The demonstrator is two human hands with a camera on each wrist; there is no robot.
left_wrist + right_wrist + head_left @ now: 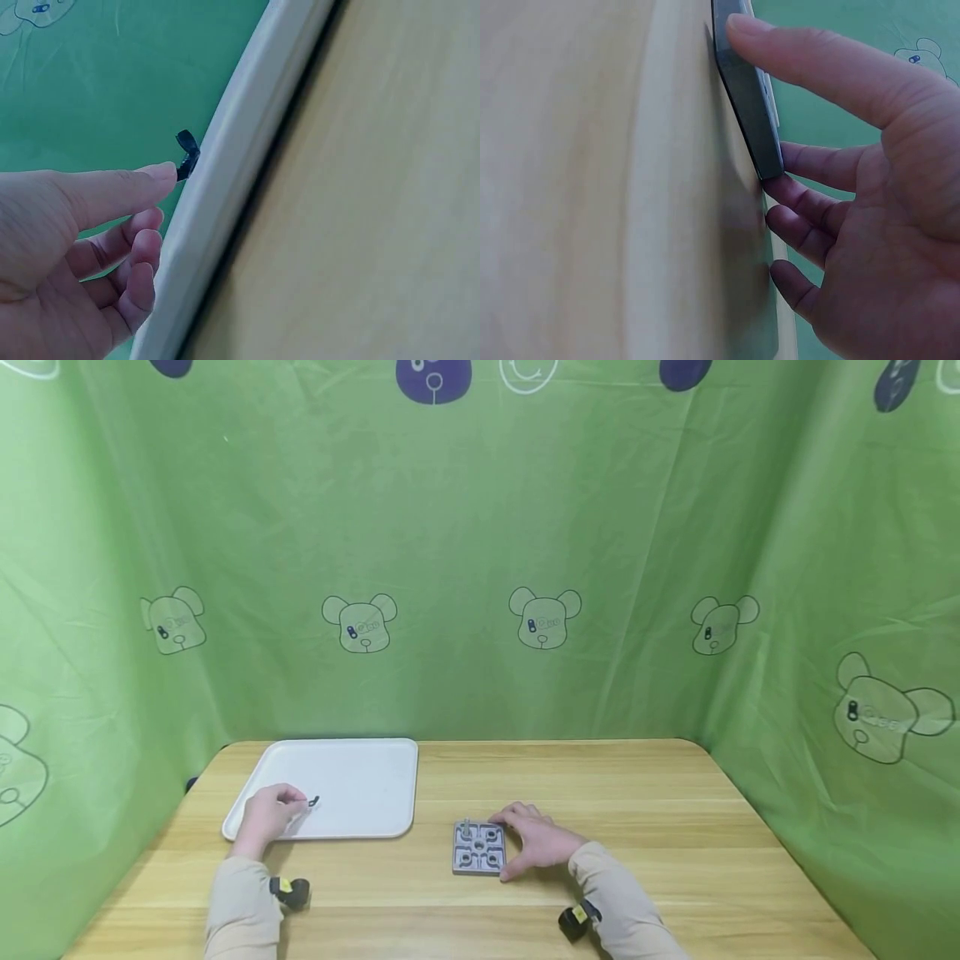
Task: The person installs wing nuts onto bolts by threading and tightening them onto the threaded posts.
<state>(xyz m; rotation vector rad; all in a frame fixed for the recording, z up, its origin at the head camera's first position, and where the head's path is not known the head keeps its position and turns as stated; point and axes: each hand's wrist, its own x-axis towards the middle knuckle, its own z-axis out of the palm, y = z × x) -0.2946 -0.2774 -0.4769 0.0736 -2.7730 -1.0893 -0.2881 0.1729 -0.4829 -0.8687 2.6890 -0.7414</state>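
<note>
Black clip point(314, 801), small, bent: over the white tray point(356, 781), pinched at the fingertips of the left hand point(268, 814). Grey block point(479, 847), square, socketed: on the wooden bench point(637, 797), right of the tray; right hand point(542, 842) gripping its side farthest from the tray. Pin point(467, 828), upright: in the block's far socket, tray side. Curtain point(450, 510), green, bear-printed: beyond the tray.
</note>
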